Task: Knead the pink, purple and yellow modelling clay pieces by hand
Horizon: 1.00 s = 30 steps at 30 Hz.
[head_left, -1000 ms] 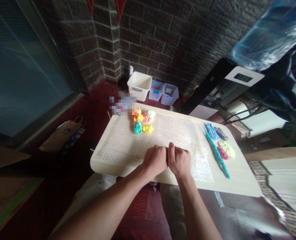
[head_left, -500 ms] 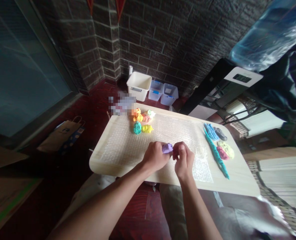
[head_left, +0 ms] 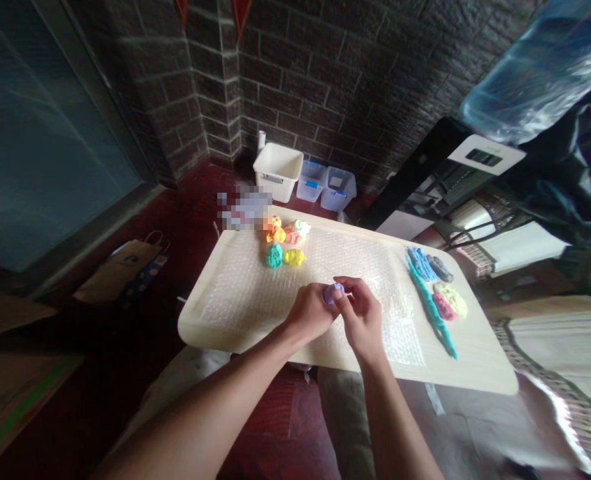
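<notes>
1. Purple lump (head_left: 332, 293): located between the two hands, above the near half of the bench (head_left: 475, 363). Part of it is exposed at the top of the left fist; the rest is hidden.
2. Left hand (head_left: 309, 312): fingers closed around the purple lump, back of the hand toward the viewer.
3. Right hand (head_left: 362, 313): set against the left hand, thumb laid over the exposed part of the purple lump. Its other fingers are curved, the forefinger reaching across the far side – whether they grip the lump cannot be told.
4. Bubble wrap (head_left: 248, 293): spread flat over the left and middle portions of the bench, beneath the hands.
5. Far-left group, on the bubble wrap: green lump (head_left: 274, 256) beside yellow lump (head_left: 294, 258); behind these, orange lump (head_left: 276, 234), salmon lump (head_left: 292, 237) and whitish lump (head_left: 301, 228) sit close together.
6. Right group, on bare wood: long teal strip (head_left: 432, 310) lying lengthwise; blue lump (head_left: 424, 264) near its far end, with grey lump (head_left: 441, 268) just beside the blue. Pale yellow lump (head_left: 454, 299) and crimson lump (head_left: 443, 306) touch each other, right of the strip.
7. Floor beyond the bench: white bin (head_left: 275, 189) and two clear boxes with blue latches (head_left: 336, 201) – lined up along the brick wall (head_left: 295, 87).
</notes>
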Motion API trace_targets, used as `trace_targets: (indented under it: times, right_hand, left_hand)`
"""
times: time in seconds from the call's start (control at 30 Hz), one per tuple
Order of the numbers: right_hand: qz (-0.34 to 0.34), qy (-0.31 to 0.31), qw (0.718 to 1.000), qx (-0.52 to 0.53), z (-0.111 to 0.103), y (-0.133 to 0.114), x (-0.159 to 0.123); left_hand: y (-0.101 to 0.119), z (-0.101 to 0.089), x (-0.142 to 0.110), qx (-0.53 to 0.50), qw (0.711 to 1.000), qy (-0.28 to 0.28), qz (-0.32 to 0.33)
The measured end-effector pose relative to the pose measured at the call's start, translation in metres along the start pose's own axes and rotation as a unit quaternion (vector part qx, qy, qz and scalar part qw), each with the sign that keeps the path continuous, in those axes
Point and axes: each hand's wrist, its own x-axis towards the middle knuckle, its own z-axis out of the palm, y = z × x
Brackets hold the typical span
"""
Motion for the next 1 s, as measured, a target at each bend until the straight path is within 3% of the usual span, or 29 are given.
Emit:
trace_targets:
  times: [0.13,0.27,0.5,0.7,1.0]
  right_hand:
    - [-0.018,-0.015,0.999,-0.047,-0.002,0.001,0.001]
    - [-0.031,-0.02,0.998,-0.057,-0.001,-0.001,-0.001]
    - [-0.05,-0.03,0.996,-0.072,-0.006,-0.003,-0.001]
    - [-0.067,-0.059,0.995,-0.048,-0.008,-0.006,0.001]
    - [-0.103,-0.044,0.989,-0.098,-0.008,-0.015,0.001]
  left_hand:
    - [0.0,-0.004,-0.002,0.041,0.998,-0.007,0.041]
    - [0.004,-0.006,-0.002,0.083,0.996,-0.001,0.015]
    - [-0.001,-0.005,-0.002,0.032,0.999,-0.014,0.038]
    - [-0.005,-0.005,-0.003,0.003,0.994,0.054,0.094]
    - [-0.004,-0.005,-0.005,0.045,0.995,0.047,0.07]
